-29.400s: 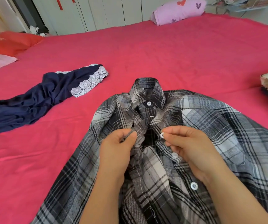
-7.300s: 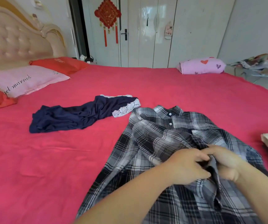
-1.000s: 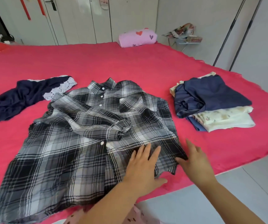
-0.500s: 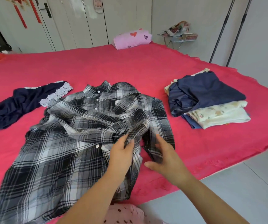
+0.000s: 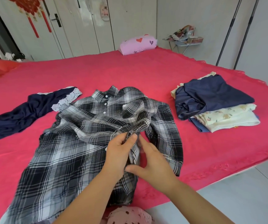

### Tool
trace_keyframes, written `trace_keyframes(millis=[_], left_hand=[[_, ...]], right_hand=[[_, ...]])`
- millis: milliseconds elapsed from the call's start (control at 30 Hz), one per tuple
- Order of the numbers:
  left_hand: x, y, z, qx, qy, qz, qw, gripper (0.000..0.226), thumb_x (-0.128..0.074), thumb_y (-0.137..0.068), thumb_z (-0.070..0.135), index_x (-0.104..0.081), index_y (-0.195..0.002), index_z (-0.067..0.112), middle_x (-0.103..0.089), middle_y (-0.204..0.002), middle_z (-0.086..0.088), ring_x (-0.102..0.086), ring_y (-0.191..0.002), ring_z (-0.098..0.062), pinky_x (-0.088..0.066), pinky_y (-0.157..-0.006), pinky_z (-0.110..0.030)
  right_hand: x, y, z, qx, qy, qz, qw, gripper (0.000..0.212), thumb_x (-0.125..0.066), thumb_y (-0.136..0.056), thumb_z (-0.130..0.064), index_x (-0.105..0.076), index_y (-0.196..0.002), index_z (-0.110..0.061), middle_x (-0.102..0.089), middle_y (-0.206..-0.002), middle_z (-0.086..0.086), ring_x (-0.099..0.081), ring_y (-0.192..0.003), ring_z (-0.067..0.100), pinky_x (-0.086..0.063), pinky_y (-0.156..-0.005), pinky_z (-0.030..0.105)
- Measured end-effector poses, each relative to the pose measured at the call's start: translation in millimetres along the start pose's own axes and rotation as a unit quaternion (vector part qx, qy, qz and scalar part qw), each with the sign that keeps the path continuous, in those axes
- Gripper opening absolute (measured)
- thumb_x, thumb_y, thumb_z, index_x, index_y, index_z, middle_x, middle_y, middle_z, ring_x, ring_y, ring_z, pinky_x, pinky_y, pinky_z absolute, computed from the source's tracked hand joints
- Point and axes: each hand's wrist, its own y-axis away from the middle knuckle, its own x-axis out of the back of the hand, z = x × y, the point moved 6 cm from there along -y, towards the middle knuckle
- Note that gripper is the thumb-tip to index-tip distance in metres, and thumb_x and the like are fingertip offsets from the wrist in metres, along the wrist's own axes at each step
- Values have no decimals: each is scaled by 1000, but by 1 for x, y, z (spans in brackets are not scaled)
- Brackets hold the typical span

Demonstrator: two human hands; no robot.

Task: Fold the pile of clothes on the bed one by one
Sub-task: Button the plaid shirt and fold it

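The plaid shirt (image 5: 75, 143) lies spread on the red bed (image 5: 130, 70), near its near edge. The left hand (image 5: 118, 154) pinches a bunched fold of it; the right hand (image 5: 152, 160) is open, fingers straight, just beside.

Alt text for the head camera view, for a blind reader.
A person's left hand pinches a fold of a grey plaid button shirt spread on a red bed cover, the right hand open beside it. A navy lace-edged garment lies left, a folded clothes stack right.
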Motion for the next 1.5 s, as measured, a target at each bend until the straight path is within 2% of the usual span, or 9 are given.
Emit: trace_keyframes(millis=[133,367,467,567,767,933,1233,1367,1500], left_hand=[[-5,1,1,-8,-37,-16,999,15,-63,-84,6,-72,-94,13,-71,-82,-2,-66,-79,-17,-54,-78,-36],[-12,4,11,-99,-176,-22,979,17,-69,-81,16,-69,-88,32,-64,-73,24,-58,-73,16,-41,-67,-1],[-29,13,-4,-109,-351,-160,916,17,-68,-81,32,-72,-97,27,-60,-78,17,-55,-72,7,-37,-64,-7],[-38,19,-32,-98,-430,-264,858,31,-62,-85,42,-68,-111,27,-53,-101,14,-50,-99,-3,-34,-85,-9],[-30,-10,-31,-134,-446,-148,872,51,-44,-96,39,-29,-145,34,-25,-149,14,-21,-139,-7,-19,-111,-23],[-38,-30,-61,-92,-562,-216,793,70,-35,-94,54,18,-139,48,18,-155,11,13,-144,-17,2,-115,-40],[-62,-40,-99,-13,-705,-312,636,77,-34,-84,72,11,-142,49,26,-153,-8,26,-137,-41,18,-104,-64],[-56,-43,-83,9,-620,-325,714,69,-43,-82,70,-16,-142,51,11,-158,-4,18,-142,-33,14,-110,-55],[-18,-53,-44,-7,-363,-190,912,29,-52,-93,40,-61,-119,34,-53,-124,15,-46,-122,-5,-31,-97,-8]], right_hand=[[19,-1,-4,27,81,96,992,51,-60,-86,-10,-49,-136,-18,-64,-118,7,-59,-107,21,-37,-87,17],[47,20,28,-35,68,66,995,11,-63,-87,-20,-74,-91,-21,-72,-83,-5,-62,-78,8,-47,-72,24],[59,28,62,-119,89,57,987,8,-67,-84,-25,-72,-82,-19,-67,-72,-11,-61,-74,4,-42,-66,11],[84,31,93,-235,99,159,954,30,-71,-81,-22,-64,-107,-10,-67,-99,2,-61,-98,21,-45,-80,26],[77,4,100,-309,70,75,945,28,-71,-79,-25,-65,-100,-8,-69,-90,6,-65,-84,25,-46,-65,29],[104,-26,86,-300,107,85,944,21,-58,-79,-5,-52,-59,-11,-52,-59,6,-52,-69,26,-28,-49,30],[228,-136,-26,-116,408,172,889,26,-52,-78,4,-68,-97,0,-61,-97,27,-56,-92,40,-48,-76,39],[230,-185,-110,14,501,261,825,30,-50,-82,1,-68,-106,-5,-48,-110,23,-53,-94,43,-46,-78,43],[137,-196,-174,223,505,199,810,29,-51,-84,-9,-68,-107,-10,-54,-108,16,-53,-98,37,-38,-75,39]])
